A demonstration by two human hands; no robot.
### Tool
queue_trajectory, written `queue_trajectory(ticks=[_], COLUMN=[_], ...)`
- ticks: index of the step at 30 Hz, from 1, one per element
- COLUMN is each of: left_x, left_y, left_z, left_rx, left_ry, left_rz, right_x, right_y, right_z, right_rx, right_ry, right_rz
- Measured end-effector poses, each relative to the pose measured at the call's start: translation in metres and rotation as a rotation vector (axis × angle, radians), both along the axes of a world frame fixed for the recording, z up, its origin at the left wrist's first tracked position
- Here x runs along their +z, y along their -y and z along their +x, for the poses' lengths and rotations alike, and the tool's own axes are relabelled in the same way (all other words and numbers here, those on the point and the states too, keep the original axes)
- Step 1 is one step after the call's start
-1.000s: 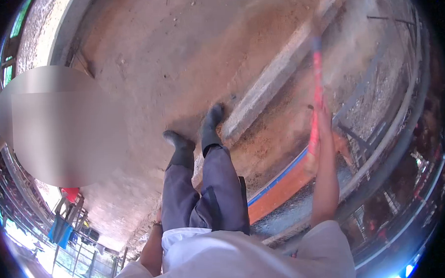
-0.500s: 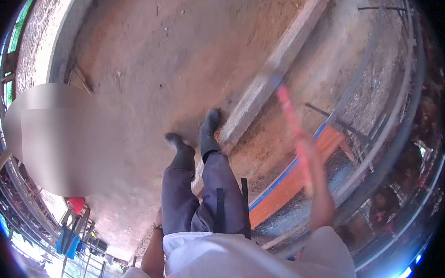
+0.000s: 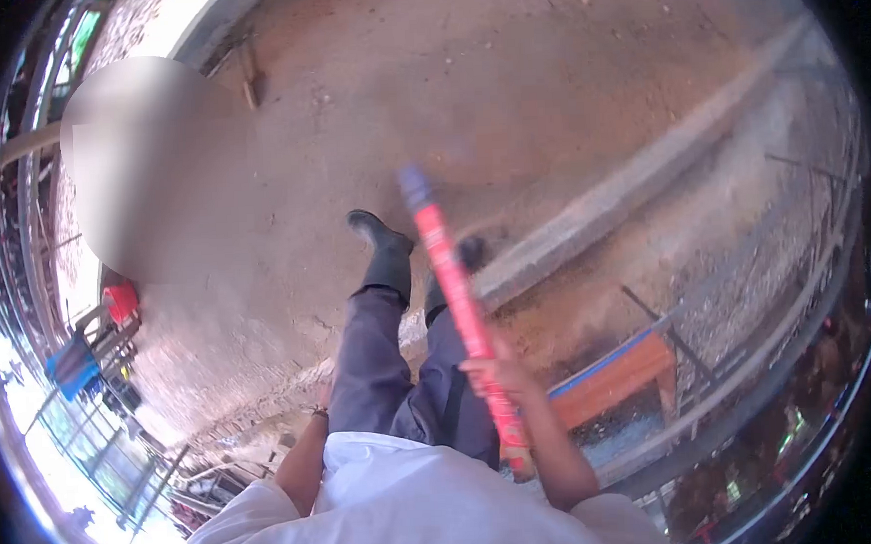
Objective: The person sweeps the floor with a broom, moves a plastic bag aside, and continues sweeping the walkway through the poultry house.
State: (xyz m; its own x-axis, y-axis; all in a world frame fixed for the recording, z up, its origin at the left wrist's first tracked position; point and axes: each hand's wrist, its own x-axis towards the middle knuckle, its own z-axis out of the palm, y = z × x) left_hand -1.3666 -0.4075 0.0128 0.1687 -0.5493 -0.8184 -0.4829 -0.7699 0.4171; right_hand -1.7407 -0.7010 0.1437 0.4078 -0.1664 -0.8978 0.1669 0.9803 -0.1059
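Observation:
My right hand [image 3: 503,374] is closed around a red pole [image 3: 447,267] with pale markings and a dark bluish end piece [image 3: 414,187]. The pole slants across in front of my legs, its bluish end pointing away from me above the dirt floor and its lower end near my waist. What that end piece is, blur hides. By my left thigh hangs my left hand [image 3: 325,395], mostly out of sight, with its fingers not discernible. Below the pole are my dark boots [image 3: 388,259].
A low concrete curb [image 3: 607,196] crosses the earthen floor [image 3: 544,82]. To my right stands an orange trough-like piece [image 3: 620,381] with a blue edge, beside metal rails and wire. At left are a red container [image 3: 121,302], a blue cloth [image 3: 74,368] and a blurred-out area.
The red pole and my right hand have swung leftward and closer to my body. My view has turned, so the curb and orange piece appear shifted, and my legs have changed stance.

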Motion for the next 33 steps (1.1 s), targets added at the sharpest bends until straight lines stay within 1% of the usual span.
queue_trajectory(ticks=[2, 4, 6, 7, 8, 9, 12, 13, 15, 16, 19, 20, 21, 22, 23, 24, 25, 26, 28, 29, 30, 31, 32, 33], left_x=[0.001, 0.001, 0.001, 0.001, 0.002, -0.001, -0.009, -0.013, -0.017, -0.017, -0.024, -0.024, -0.025, -0.025, -0.022, -0.019, -0.02, -0.024, -0.028, -0.021, 0.0, 0.014, 0.015, 0.014], left_y=[-0.002, -0.006, -0.01, -0.014, -0.018, -0.021, -0.023, -0.023, -0.021, -0.021, -0.015, -0.014, -0.013, -0.011, -0.008, -0.004, 0.0, 0.005, 0.009, 0.025, 0.061, 0.08, 0.083, 0.085], left_z=[0.003, 0.008, 0.016, 0.021, 0.026, 0.031, 0.047, 0.053, 0.062, 0.067, 0.079, 0.084, 0.088, 0.094, 0.1, 0.107, 0.111, 0.119, 0.131, 0.135, 0.135, 0.133, 0.133, 0.133], left_rx=[0.01, 0.023, 0.038, 0.042, 0.045, 0.043, 0.023, 0.013, -0.017, -0.033, -0.066, -0.08, -0.094, -0.115, -0.153, -0.191, -0.229, -0.196, -0.132, 0.225, 0.579, 0.936, 0.884, 0.834], left_ry=[0.01, 0.008, 0.007, 0.004, -0.005, -0.011, -0.035, -0.042, -0.039, -0.036, -0.011, -0.001, 0.01, 0.026, 0.036, 0.046, 0.052, 0.063, 0.071, -0.022, -0.116, -0.216, -0.205, -0.194], left_rz=[-0.023, -0.033, -0.039, -0.036, -0.034, -0.035, -0.061, -0.075, -0.113, -0.134, -0.201, -0.224, -0.239, -0.251, -0.251, -0.251, -0.255, -0.201, -0.08, 0.063, 0.204, 0.356, 0.305, 0.25], right_x=[-0.049, -0.096, -0.133, -0.165, -0.122, -0.097, -0.167, -0.153, -0.162, -0.15, -0.063, -0.03, -0.001, -0.02, -0.011, -0.027, -0.04, -0.053, -0.095, -0.108, -0.123, -0.147, -0.168, -0.143], right_y=[-0.008, -0.021, -0.003, 0.005, 0.054, 0.095, 0.137, 0.166, 0.208, 0.207, 0.141, 0.128, 0.121, 0.094, 0.087, 0.066, 0.051, 0.052, 0.04, 0.043, 0.052, 0.062, 0.073, 0.112], right_z=[0.068, 0.122, 0.121, 0.094, 0.063, 0.028, -0.125, -0.133, -0.172, -0.153, -0.062, 0.004, 0.066, 0.099, 0.156, 0.195, 0.237, 0.273, 0.318, 0.317, 0.308, 0.266, 0.224, 0.181], right_rx=[0.219, 0.428, 0.451, 0.417, 0.326, 0.189, -0.113, -0.121, -0.446, -0.491, -0.332, -0.328, -0.122, -0.053, 0.053, 0.021, 0.126, 0.294, 0.424, 0.405, 0.385, 0.434, 0.486, 0.392], right_ry=[0.223, 0.144, 0.043, -0.116, -0.289, -0.426, -0.589, -0.922, -0.964, -1.019, -0.483, -0.457, -0.399, -0.245, 0.009, 0.203, 0.179, 0.236, 0.3, 0.232, 0.162, -0.043, -0.249, -0.327], right_rz=[-0.291, -0.299, -0.337, -0.377, -0.338, -0.26, -0.446, -0.526, -0.523, -0.455, -0.454, -0.283, -0.109, 0.082, 0.028, 0.066, 0.016, -0.097, -0.068, -0.151, -0.236, -0.286, -0.315, -0.221])
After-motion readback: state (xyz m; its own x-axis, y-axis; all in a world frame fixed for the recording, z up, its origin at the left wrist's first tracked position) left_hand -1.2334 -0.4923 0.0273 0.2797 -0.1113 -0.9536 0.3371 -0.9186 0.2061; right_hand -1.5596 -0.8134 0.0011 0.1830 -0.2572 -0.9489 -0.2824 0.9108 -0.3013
